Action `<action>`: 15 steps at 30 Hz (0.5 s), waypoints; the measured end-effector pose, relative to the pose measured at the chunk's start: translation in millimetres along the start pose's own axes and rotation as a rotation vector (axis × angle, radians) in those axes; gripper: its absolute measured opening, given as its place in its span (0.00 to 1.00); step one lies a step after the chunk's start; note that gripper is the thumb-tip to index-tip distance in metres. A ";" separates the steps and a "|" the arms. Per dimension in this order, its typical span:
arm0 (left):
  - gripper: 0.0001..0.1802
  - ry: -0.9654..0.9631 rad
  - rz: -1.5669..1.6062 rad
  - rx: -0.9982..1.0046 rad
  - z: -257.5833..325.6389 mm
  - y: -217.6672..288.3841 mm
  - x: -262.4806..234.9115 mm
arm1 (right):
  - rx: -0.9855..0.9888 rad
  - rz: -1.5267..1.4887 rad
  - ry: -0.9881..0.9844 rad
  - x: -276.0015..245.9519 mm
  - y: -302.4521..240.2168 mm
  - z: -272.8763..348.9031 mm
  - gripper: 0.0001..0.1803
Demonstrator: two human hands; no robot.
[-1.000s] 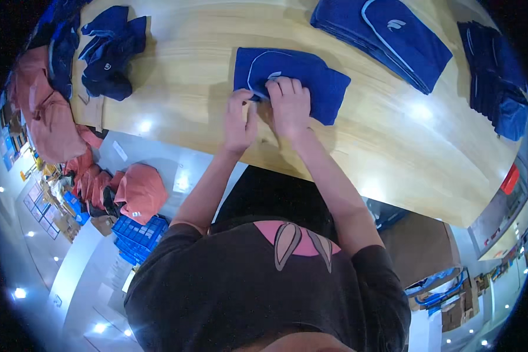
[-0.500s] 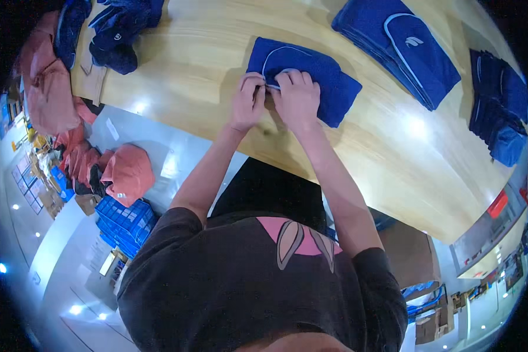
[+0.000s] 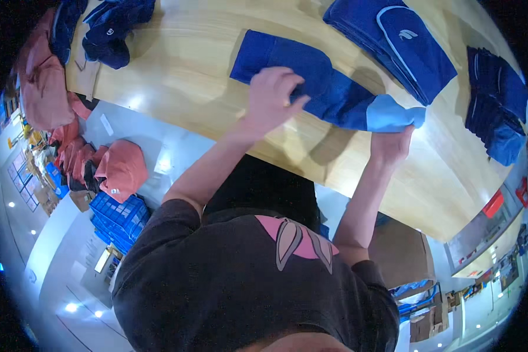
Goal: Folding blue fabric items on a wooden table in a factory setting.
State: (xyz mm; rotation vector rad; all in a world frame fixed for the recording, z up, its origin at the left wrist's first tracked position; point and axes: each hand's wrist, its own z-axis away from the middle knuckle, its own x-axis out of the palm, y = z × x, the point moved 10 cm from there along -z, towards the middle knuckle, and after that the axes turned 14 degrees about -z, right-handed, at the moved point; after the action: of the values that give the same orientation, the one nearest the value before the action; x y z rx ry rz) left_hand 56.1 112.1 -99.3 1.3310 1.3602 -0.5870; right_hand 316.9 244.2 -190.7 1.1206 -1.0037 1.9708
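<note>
A long navy fabric piece (image 3: 302, 61) lies stretched across the table in front of me, with a light-blue section (image 3: 388, 114) at its right end. My right hand (image 3: 391, 145) is closed on the tip of that light-blue section, thumb and fingers pinching it. Over the near edge of the navy part is my left hand (image 3: 270, 104), its thumb and fingers apart and nothing seen in them. Part of the fabric is hidden behind my left fingers. Whether those fingertips touch the fabric, I cannot tell.
A stack of folded navy pieces (image 3: 413, 53) with pale piping lies beyond my right hand. More dark-blue pieces (image 3: 493, 100) are piled at the table's right end. Navy fabric (image 3: 108, 38) and pink fabric (image 3: 44, 82) sit at the left. Blue crates (image 3: 120, 218) stand below.
The folded navy piece has been opened out to the right, showing its light-blue end. My right hand moved right with that end; my left hand came off the edge it was pinching.
</note>
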 end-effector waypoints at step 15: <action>0.14 -0.205 0.061 0.169 39.7 12.2 45.2 | -0.062 -0.078 0.093 -2.2 -8.3 23.0 0.26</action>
State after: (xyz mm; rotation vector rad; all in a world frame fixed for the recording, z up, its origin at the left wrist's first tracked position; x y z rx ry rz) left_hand 91.0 96.5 -147.4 1.4002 1.1193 -0.7882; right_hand 333.6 228.3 -182.3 1.0096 -0.9517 1.8992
